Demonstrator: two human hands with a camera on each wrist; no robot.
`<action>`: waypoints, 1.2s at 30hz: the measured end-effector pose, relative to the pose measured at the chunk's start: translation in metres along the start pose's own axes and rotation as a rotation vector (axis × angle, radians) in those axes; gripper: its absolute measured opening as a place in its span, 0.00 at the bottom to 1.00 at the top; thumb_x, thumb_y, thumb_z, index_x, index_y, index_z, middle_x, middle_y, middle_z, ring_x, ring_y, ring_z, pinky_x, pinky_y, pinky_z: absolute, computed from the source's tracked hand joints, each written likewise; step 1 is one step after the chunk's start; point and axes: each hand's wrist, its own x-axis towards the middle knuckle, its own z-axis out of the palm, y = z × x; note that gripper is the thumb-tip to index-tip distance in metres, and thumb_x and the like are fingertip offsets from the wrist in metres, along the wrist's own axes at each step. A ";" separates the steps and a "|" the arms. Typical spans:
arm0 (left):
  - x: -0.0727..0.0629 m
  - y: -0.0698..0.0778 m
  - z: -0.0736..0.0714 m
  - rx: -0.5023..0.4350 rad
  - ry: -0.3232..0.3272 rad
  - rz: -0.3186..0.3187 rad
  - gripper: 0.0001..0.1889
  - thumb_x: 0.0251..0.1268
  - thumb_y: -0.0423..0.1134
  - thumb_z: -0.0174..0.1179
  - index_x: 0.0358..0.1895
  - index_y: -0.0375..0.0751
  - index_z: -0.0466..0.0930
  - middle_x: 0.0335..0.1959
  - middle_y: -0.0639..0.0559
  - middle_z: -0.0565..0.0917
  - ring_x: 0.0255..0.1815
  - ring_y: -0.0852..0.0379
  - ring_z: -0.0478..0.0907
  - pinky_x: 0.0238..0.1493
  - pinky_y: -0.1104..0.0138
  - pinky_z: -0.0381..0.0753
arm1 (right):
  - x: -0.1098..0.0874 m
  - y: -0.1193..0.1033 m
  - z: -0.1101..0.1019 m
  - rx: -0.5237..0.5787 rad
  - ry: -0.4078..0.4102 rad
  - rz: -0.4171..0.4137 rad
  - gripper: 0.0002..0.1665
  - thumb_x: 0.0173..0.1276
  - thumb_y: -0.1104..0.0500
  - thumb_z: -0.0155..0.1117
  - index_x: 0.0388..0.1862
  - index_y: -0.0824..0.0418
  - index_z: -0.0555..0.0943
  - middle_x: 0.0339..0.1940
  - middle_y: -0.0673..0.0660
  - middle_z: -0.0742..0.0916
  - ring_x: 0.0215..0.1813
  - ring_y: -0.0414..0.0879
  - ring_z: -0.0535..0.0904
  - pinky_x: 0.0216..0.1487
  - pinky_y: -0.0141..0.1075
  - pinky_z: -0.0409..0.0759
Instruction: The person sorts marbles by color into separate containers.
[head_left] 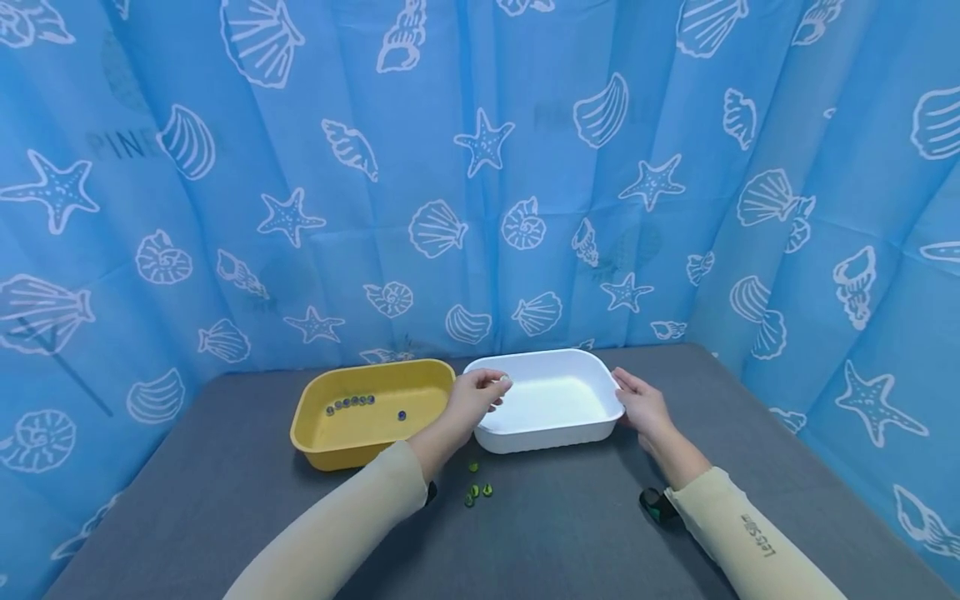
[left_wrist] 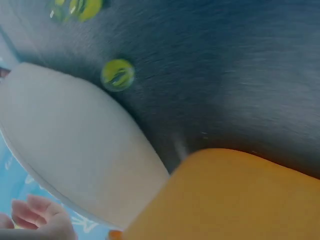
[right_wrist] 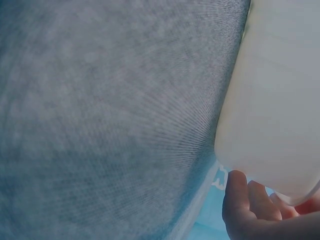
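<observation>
Two trays, four loose green marbles (seven blue)

"LetsSlim" on right sleeve, "PINE" on curtain

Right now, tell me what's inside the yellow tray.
In the yellow tray, a row of small blue marbles lies toward the left, a single blue marble to its right. The left forearm covers the near right corner; what lies there is hidden.

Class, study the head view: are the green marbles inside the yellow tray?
No, the green marbles lie on the grey table, outside the yellow tray.
</observation>
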 end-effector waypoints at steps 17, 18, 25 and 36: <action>0.047 -0.016 0.035 -0.032 0.118 -0.303 0.11 0.64 0.38 0.65 0.48 0.41 0.84 0.49 0.47 0.81 0.54 0.48 0.75 0.60 0.54 0.72 | 0.001 -0.004 0.004 -0.010 -0.004 -0.001 0.29 0.82 0.61 0.36 0.78 0.60 0.52 0.77 0.60 0.60 0.76 0.56 0.57 0.65 0.52 0.69; 0.049 -0.019 0.035 -0.022 0.125 -0.309 0.11 0.64 0.38 0.65 0.48 0.41 0.84 0.49 0.47 0.81 0.53 0.49 0.75 0.60 0.55 0.73 | 0.001 -0.003 0.005 -0.012 -0.004 0.001 0.29 0.82 0.61 0.36 0.78 0.60 0.52 0.77 0.60 0.60 0.76 0.56 0.57 0.65 0.52 0.70; 0.052 -0.025 0.038 0.163 0.125 -0.326 0.10 0.61 0.38 0.67 0.44 0.39 0.86 0.39 0.48 0.82 0.41 0.53 0.76 0.50 0.60 0.77 | -0.002 -0.003 0.005 -0.011 -0.002 0.005 0.29 0.81 0.61 0.37 0.78 0.60 0.52 0.77 0.60 0.60 0.76 0.55 0.57 0.65 0.52 0.70; 0.103 -0.069 0.048 0.538 -0.019 -0.332 0.09 0.55 0.48 0.72 0.36 0.52 0.90 0.40 0.55 0.85 0.44 0.56 0.79 0.50 0.66 0.76 | -0.005 -0.004 0.001 -0.032 -0.004 0.001 0.29 0.82 0.60 0.37 0.79 0.59 0.52 0.77 0.60 0.60 0.76 0.56 0.57 0.65 0.52 0.69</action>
